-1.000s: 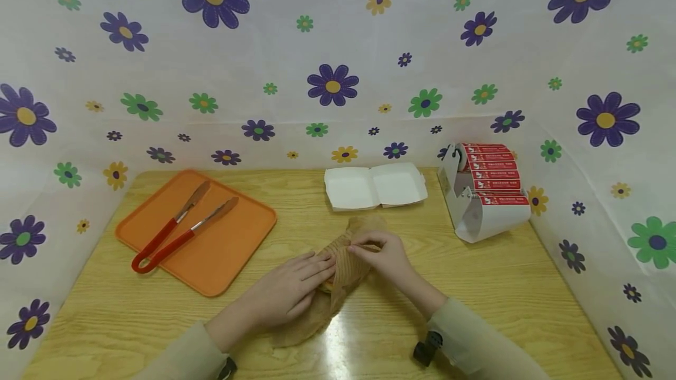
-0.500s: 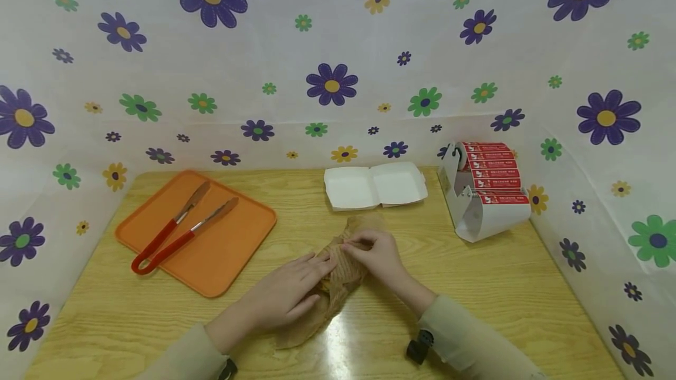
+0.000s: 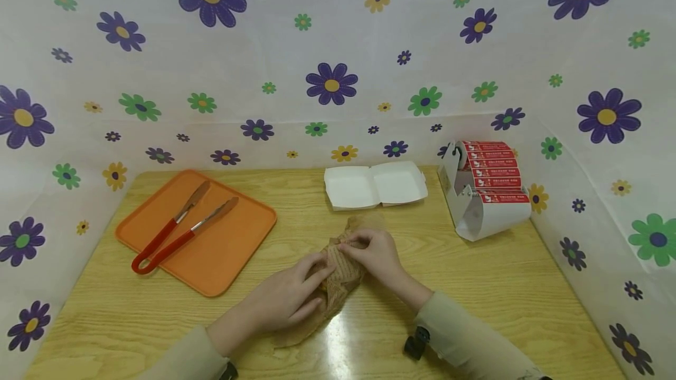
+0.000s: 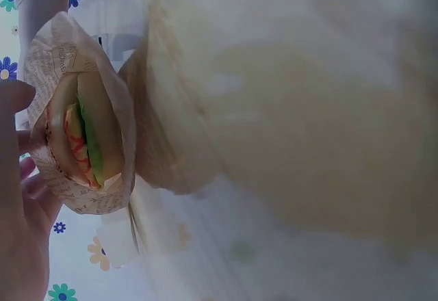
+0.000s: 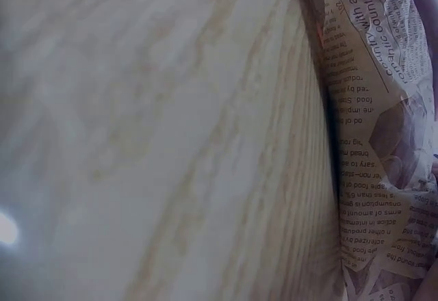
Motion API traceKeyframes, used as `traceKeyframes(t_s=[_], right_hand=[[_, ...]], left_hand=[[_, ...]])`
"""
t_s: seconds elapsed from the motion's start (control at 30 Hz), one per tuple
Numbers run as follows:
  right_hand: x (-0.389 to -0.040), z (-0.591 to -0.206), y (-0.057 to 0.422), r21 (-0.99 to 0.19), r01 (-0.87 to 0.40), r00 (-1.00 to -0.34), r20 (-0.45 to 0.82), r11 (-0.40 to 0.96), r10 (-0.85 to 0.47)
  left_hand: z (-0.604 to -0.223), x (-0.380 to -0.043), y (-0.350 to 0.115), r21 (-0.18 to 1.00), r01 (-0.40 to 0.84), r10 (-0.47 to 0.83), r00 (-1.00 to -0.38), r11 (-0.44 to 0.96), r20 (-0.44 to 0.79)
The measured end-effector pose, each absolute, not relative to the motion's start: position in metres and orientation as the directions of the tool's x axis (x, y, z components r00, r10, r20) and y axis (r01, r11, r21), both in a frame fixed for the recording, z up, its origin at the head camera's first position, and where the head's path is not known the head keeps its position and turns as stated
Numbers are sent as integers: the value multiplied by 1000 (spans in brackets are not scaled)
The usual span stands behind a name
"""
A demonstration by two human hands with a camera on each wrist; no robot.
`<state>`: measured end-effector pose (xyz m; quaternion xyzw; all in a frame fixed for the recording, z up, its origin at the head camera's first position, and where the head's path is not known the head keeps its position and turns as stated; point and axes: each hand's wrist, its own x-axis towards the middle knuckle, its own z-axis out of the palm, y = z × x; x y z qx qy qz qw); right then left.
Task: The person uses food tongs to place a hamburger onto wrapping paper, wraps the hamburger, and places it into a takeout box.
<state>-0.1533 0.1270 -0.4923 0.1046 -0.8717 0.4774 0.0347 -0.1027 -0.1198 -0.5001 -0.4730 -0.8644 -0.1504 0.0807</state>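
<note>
A burger [image 4: 102, 120] is partly wrapped in brown printed paper [image 3: 345, 268] on the table. In the left wrist view its bun, green leaf and red-streaked filling show through the paper's open end. My left hand [image 3: 282, 301] holds the bundle from the left, its fingers bent over the paper and the thumb lower on the near side. From the right, my right hand [image 3: 380, 254] pinches a fold of the paper on top, between thumb and forefinger. Printed text on the paper [image 5: 369, 144] fills the right edge of the right wrist view.
Behind the bundle lies an open white takeaway box [image 3: 351, 187]. Tongs with red handles [image 3: 164, 244] rest on an orange tray [image 3: 222, 263] at the left. A dispenser with a roll of red labels [image 3: 493, 172] stands at the back right. Flowered sheeting [image 3: 338, 28] encloses the table.
My right hand has drawn the pinched paper slightly leftward over the burger. The left hand's fingers, flatter before, are now more bent at the paper.
</note>
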Motion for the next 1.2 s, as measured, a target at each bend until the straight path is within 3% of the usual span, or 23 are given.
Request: traceKeyframes(t_s=[0.53,0.77,1.2], right_hand=[[-159,-489,119,-771,-177,-984,124,612,-129],[-163,-485,120,-763,-108,-992,46,637,-113],[-178,-497,129,-782,-4,-989,-90,623,-119]], left_hand=[[-503,-107,-120,58,875,844,-480,481,238],[-504,-108,-121,-17,889,872,-444,457,205],[-501,-110,-119,-39,878,872,-466,476,150]])
